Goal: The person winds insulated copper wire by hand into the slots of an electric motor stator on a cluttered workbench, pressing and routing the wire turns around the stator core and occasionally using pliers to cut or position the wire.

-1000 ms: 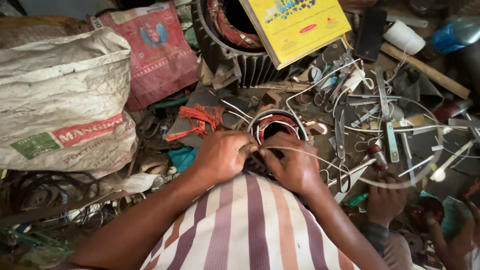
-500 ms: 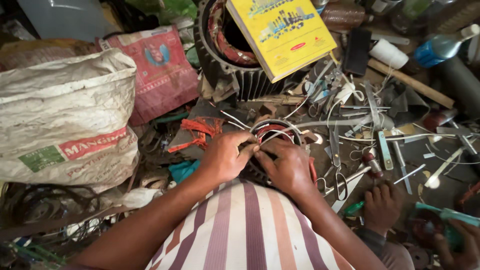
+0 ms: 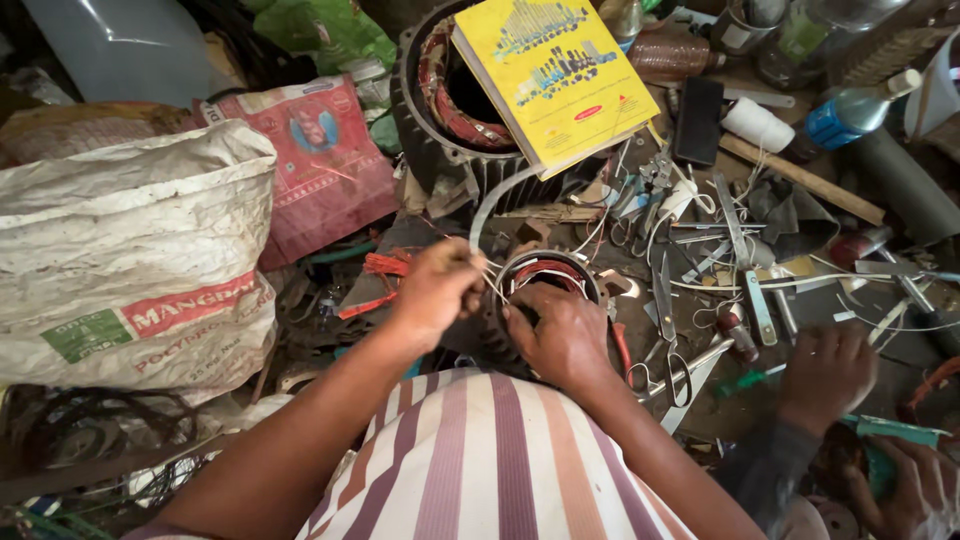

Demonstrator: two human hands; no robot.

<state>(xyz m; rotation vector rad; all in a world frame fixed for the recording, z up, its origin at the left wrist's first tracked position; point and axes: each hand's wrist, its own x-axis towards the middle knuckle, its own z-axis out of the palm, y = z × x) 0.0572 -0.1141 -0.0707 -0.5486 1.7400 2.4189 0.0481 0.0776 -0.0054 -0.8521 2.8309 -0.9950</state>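
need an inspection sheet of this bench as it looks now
surface: work floor, mostly buried under parts.
job's things: small motor stator with copper windings.
clutter: scissors, yellow book on large stator, white sack, blue-capped bottle.
hands: left hand pinches white wires; right hand presses on the small stator.
cables: loose white wires across tools.
surroundings: another person's hand at right.

A cluttered motor repair workshop, big grey ribbed motor housing with copper windings, metal scissors and hand tools scattered about, white woven plastic sack, loose white wires
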